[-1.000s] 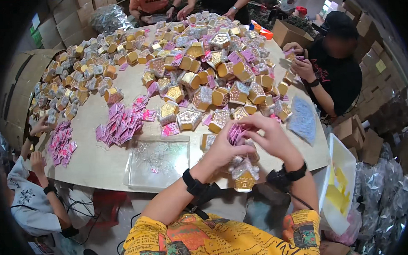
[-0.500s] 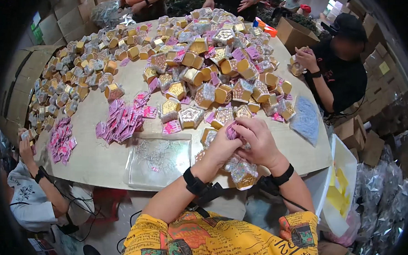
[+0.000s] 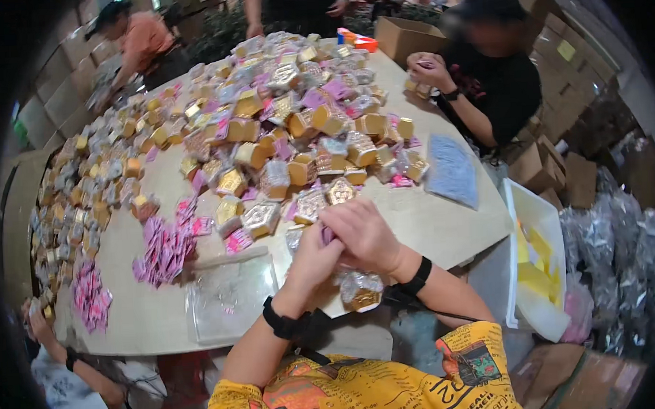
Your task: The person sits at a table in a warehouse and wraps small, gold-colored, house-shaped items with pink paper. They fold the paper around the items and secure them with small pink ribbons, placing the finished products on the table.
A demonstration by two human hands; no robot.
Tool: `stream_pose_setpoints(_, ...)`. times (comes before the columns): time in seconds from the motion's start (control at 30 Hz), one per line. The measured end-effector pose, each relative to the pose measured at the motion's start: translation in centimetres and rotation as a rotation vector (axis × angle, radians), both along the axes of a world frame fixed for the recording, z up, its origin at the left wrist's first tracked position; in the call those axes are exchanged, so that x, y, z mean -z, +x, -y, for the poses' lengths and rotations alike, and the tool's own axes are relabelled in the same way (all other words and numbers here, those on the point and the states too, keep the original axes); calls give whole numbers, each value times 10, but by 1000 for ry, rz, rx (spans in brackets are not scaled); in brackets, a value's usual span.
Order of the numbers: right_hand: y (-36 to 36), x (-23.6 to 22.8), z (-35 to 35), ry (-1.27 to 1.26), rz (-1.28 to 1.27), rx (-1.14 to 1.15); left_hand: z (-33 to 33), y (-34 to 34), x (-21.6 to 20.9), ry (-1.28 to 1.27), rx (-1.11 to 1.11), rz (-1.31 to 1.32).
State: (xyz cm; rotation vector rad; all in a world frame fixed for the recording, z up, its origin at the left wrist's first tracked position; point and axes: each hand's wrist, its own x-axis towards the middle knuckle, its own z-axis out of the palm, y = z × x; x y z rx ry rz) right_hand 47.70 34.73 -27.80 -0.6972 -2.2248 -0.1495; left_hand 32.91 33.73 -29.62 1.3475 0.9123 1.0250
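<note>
This looks like a workshop for hand packing: several people, one in a black shirt (image 3: 493,73), gather round a shared surface (image 3: 446,236) heaped with wrapped gold pieces (image 3: 302,123) and pink packets (image 3: 165,249), amid stacked cartons (image 3: 567,84), a white tub (image 3: 513,255) and bundled silvery plastic (image 3: 618,243).

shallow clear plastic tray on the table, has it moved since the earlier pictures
No. Against the pale flat tabletop, the shallow clear plastic tray keeps its place at the near edge; the view itself has shifted.
</note>
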Motion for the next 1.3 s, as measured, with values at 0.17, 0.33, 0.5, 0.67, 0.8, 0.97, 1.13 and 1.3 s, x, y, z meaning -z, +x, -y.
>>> stream_pose_setpoints(0.17,16,-20,0,-179,26,-54,1,7,0,-268,-1,143)
stream_pose_setpoints(0.33,143,-22,-60,-398,-83,460,-5,7,0,-388,88,389)
stream_pose_setpoints(0.5,219,24,-92,-595,248,974,-3,10,3,-437,19,422)
stream_pose_setpoints(0.67,242,64,-102,-642,227,1077,-2,4,-2,-417,153,405)
stream_pose_setpoints(0.8,246,64,-103,-518,22,1074,-1,3,0,-438,160,427)
stream_pose_setpoints(0.97,248,39,-93,-584,-400,918,-5,5,2,-495,116,460)
stream_pose_setpoints(1.13,165,-17,-62,-777,-607,539,-3,8,2,-511,16,410)
stream_pose_setpoints(1.3,75,-34,-30,-927,-365,187,-2,11,0,-458,44,448)
